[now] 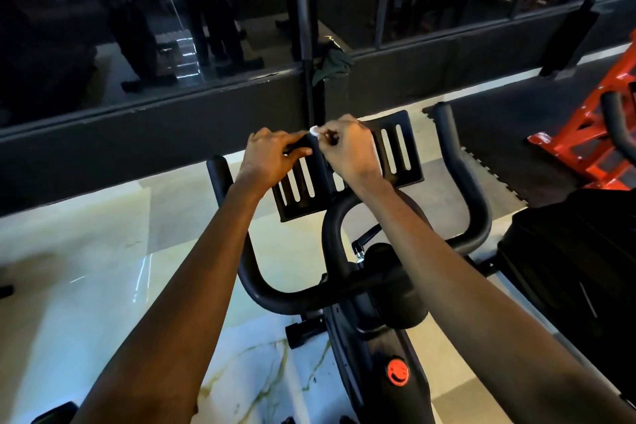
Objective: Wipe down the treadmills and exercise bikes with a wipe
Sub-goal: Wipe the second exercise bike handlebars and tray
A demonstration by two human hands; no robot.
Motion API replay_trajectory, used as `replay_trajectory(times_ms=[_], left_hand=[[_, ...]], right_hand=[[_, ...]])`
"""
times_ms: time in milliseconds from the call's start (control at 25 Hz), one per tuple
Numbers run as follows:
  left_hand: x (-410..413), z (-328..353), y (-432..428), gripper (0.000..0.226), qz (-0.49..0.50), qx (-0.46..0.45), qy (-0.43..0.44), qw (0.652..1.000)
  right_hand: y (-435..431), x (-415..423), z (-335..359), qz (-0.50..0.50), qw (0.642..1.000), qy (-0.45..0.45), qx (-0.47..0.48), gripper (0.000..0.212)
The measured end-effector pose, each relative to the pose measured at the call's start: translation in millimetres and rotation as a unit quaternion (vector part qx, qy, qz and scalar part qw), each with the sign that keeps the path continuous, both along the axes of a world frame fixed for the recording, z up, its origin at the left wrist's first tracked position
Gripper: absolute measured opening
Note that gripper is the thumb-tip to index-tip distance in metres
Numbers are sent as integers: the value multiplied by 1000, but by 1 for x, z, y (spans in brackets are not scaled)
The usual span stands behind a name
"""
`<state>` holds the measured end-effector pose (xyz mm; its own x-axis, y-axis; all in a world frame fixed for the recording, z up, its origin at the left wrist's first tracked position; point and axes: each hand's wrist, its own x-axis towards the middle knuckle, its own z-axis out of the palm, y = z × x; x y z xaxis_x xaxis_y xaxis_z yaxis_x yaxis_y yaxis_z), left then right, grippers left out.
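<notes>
Dark glass panels (137, 27) and a pale marbled floor (86, 286) lie behind a black exercise bike (378, 303), seen from the head camera looking down over its curved black handlebar (275, 293). At the front of the bike stands a black slotted device tray (395, 148), and both hands meet at the middle of its top edge. The left hand (272, 155) has its fingers curled over that edge, gripping the tray. The right hand (347, 148) is bunched, pinching a small white wipe (314, 130) against the same spot, with only a scrap of it showing past the fingertips. The wipe looks light, soft and easily torn, so it is likely best kept wadded between fingertips. The tray looks rigid but thin, so bracing its edge as the left hand does seems wise.
</notes>
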<state>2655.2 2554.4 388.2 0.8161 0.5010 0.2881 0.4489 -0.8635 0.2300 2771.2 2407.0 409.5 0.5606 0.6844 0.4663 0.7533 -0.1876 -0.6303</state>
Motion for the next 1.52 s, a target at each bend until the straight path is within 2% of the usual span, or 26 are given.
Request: replay_trajectory(times_ms=[120,200,360,480,560,720,840,1000,1080,1200,1320,1440,1520], left_hand=[[-2,1,-2,52,0,0,-2,1000],[-3,1,-2,52,2,3,5,1000],[-2,2,-4,55,13,-3,32,999],[-2,9,-6,53,18,32,69,997],[-2,14,-9,46,18,35,81,996],[6,22,-29,39,46,-88,-19,995],[15,15,-44,45,31,-58,5,998],[18,6,-49,47,34,-59,22,997],[18,5,-48,47,33,-63,19,997],[19,6,-47,46,35,-72,29,996],[21,7,-48,43,40,-93,25,995],[26,10,-54,41,25,-126,-3,992],[31,13,-60,44,10,-145,-33,989]], right_hand=[[-4,12,-7,9,999,-35,-3,19],[-16,28,-8,-21,999,-39,-14,21],[-29,33,-13,-77,996,-32,-22,21],[-32,19,-25,-82,996,18,-22,18],[-38,8,-31,-52,997,46,-41,19],[-53,3,-25,61,989,50,-124,16],[-52,10,-16,83,982,45,-163,13],[-40,31,3,-31,999,28,-27,13],[-38,37,4,-51,999,-2,-4,18],[-41,30,-16,-16,998,-46,-27,23],[-50,25,-29,-21,999,-27,-38,24],[-62,29,-32,-17,994,-4,-105,20],[-68,34,-28,24,988,19,-150,16]])
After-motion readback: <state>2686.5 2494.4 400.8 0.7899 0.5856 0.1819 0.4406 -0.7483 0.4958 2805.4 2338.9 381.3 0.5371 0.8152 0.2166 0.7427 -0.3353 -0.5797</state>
